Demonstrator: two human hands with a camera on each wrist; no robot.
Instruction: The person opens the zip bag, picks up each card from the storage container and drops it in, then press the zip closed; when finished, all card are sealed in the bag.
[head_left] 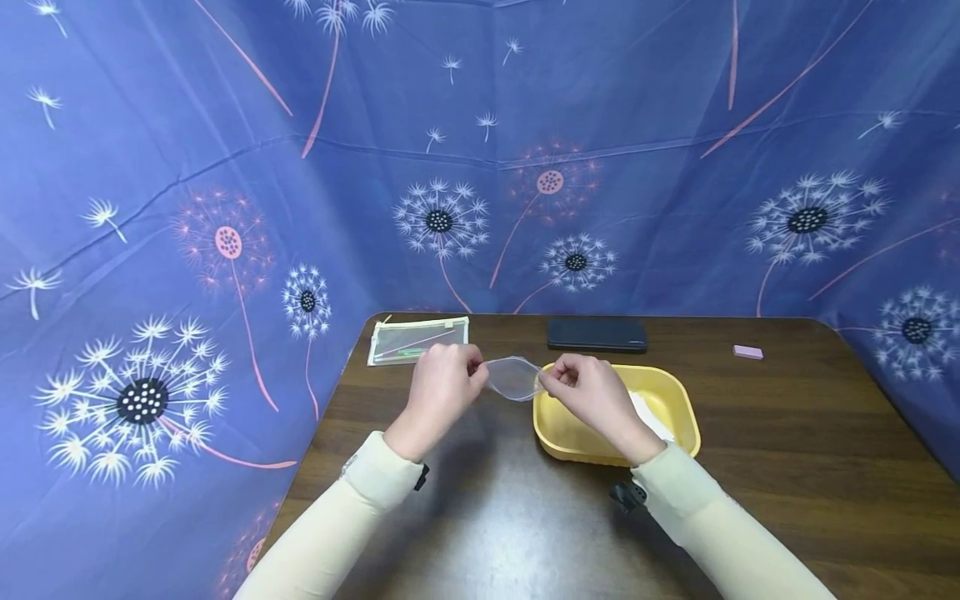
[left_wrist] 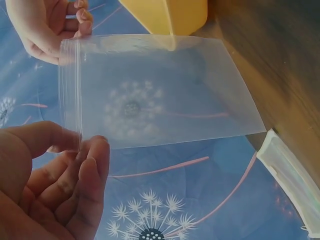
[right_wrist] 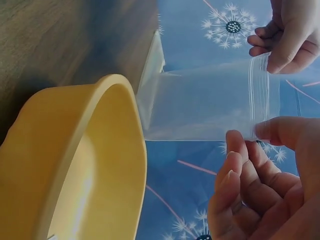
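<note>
A blue cloth printed with dandelion heads (head_left: 480, 167) hangs as a backdrop around three sides of a dark wooden table (head_left: 787, 467), which fills the lower middle of the head view. On the table, right of centre, sits a yellow plastic tub (head_left: 678, 400) with something white lying inside it; what that is cannot be made out. Beyond the tub, toward the far edge, lies a dark flat phone (head_left: 597, 334), and to the left of that a clear zip pouch (head_left: 417, 340) with thin sticks inside. A small pink eraser (head_left: 747, 352) lies well apart on the far right. The person wears cream sleeves (head_left: 352, 508) on both forearms. Both hands are raised above the table just left of the tub's near-left corner. The left hand (head_left: 438, 392) pinches one end of the sealing strip of a small clear zip bag (head_left: 513, 377) between thumb and curled fingers, and the right hand (head_left: 592, 398) pinches the other end in the same way, so the bag is stretched between them in the air, touching nothing else. In the left wrist view the bag (left_wrist: 160, 92) hangs flat and transparent, the cloth's pattern showing through it, with its ribbed closure along the edge held by the fingers (left_wrist: 82, 165). It looks empty.
</note>
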